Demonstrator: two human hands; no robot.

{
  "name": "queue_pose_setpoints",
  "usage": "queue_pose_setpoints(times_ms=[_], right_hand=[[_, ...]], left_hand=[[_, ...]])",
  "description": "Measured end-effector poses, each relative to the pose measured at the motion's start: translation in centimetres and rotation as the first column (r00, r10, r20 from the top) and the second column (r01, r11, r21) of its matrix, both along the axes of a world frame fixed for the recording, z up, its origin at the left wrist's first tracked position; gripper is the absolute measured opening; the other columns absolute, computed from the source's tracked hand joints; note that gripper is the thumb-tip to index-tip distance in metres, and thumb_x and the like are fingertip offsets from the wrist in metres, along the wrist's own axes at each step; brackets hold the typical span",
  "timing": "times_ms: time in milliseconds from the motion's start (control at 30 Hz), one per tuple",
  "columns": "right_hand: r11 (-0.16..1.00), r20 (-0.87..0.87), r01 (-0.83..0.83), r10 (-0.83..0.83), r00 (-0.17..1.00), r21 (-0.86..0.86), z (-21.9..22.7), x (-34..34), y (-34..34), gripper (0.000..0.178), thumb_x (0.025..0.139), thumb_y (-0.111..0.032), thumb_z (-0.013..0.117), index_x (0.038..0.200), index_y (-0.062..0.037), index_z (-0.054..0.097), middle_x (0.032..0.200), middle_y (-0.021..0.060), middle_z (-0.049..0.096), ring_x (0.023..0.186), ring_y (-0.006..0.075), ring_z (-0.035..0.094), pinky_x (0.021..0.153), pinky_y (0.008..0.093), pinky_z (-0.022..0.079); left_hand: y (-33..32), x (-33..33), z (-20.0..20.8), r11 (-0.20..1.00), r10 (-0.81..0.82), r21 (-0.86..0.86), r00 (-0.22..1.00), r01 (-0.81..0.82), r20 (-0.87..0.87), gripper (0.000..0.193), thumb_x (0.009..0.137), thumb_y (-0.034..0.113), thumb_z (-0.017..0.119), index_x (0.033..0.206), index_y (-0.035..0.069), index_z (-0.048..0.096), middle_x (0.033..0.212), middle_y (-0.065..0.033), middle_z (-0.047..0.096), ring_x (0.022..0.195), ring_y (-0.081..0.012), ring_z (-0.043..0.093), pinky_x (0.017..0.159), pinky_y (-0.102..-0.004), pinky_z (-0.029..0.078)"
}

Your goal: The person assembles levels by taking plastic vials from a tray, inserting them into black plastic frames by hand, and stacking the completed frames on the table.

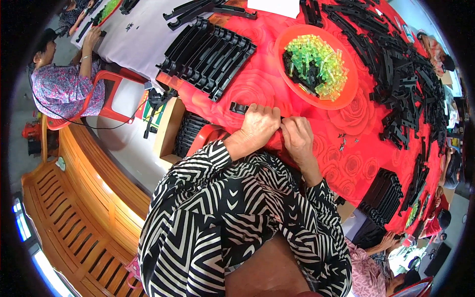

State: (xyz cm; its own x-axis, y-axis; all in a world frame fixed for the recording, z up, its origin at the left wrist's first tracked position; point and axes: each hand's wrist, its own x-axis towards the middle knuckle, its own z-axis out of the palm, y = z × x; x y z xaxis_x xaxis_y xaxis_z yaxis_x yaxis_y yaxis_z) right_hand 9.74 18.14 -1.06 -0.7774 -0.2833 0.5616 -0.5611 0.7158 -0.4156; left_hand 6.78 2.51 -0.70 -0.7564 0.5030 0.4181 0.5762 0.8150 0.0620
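My left hand [261, 123] is closed over a black plastic strip [239, 107], whose end sticks out to its left, just above the table's near edge. Close beside it, my right hand [298, 136] is closed with thumb and fingers pressed together at the strip's other end. My fingers cover most of the strip. Beyond my hands sits a round orange-red bowl [352, 74] holding yellow-green tubes [321, 64] and some small black pieces [304, 76]. Several tiny dark pieces [342, 142] lie on the cloth to the right of my right hand.
Black plastic strips [208, 57] lie in a row at the far left of the red tablecloth [252, 89]. A large heap of black parts [401, 84] covers the right side. A carton [169, 126] with black strips stands left, near a wooden bench [79, 213]. Another person [64, 89] sits left.
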Motion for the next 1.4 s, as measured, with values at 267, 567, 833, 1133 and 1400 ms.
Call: queue_pose_setpoints(times_ms=[267,567,833,1133,1400], right_hand=[[0.995,-0.011,0.05,-0.049,0.999,0.091,-0.1,0.4,-0.3,0.016,0.078,0.0,0.065,0.093,0.0,0.061,0.085,0.0134,0.058,0.076,0.0312,0.056,0.07,0.0395,0.046],[0.971,0.077,0.061,-0.044,0.996,-0.232,-0.7,0.2,0.0,0.021,0.078,0.001,0.065,0.099,-0.0004,0.061,0.087,0.0141,0.061,0.079,0.0316,0.058,0.071,0.04,0.046],[0.991,-0.085,0.089,-0.098,0.992,-0.101,-1.9,0.5,-0.3,0.019,0.08,-0.002,0.066,0.098,-0.0021,0.062,0.09,0.0122,0.062,0.078,0.0293,0.058,0.069,0.0395,0.044],[0.989,-0.129,0.122,-0.132,0.983,-0.079,-2.5,0.1,-0.7,0.02,0.081,-0.005,0.067,0.1,-0.0017,0.062,0.088,0.012,0.06,0.075,0.029,0.057,0.067,0.04,0.042],[0.99,-0.107,0.121,-0.129,0.986,-0.074,-2.5,0.0,-1.0,0.02,0.081,-0.001,0.066,0.1,-0.0013,0.06,0.088,0.0137,0.061,0.077,0.0306,0.057,0.069,0.0402,0.043]], left_hand=[[-0.9,1.6,-1.3,0.996,-0.072,0.044,0.996,0.074,-0.05,0.014,0.079,0.021,0.058,0.077,0.007,0.057,0.076,-0.0101,0.058,0.071,-0.0236,0.056,0.068,-0.0372,0.044],[-2.7,2.4,-1.8,0.985,-0.133,0.122,0.988,0.123,0.08,0.036,0.078,0.015,0.055,0.111,-0.001,0.058,0.109,-0.0135,0.055,0.098,-0.0302,0.05,0.088,-0.0419,0.039],[-2.7,2.0,-3.0,0.955,-0.16,0.261,0.986,0.145,0.037,0.035,0.075,0.011,0.057,0.108,-0.001,0.061,0.107,-0.0106,0.056,0.094,-0.0266,0.05,0.083,-0.0383,0.041],[-2.6,1.8,-2.5,0.964,-0.15,0.232,0.986,0.129,0.078,0.035,0.072,0.012,0.065,0.106,0.009,0.065,0.093,-0.0032,0.054,0.087,-0.0238,0.05,0.074,-0.0374,0.04],[-2.5,1.8,-2.2,0.974,-0.162,0.176,0.983,0.144,0.088,0.032,0.079,0.018,0.055,0.107,0.007,0.062,0.095,-0.0053,0.051,0.091,-0.025,0.048,0.079,-0.0391,0.039]])
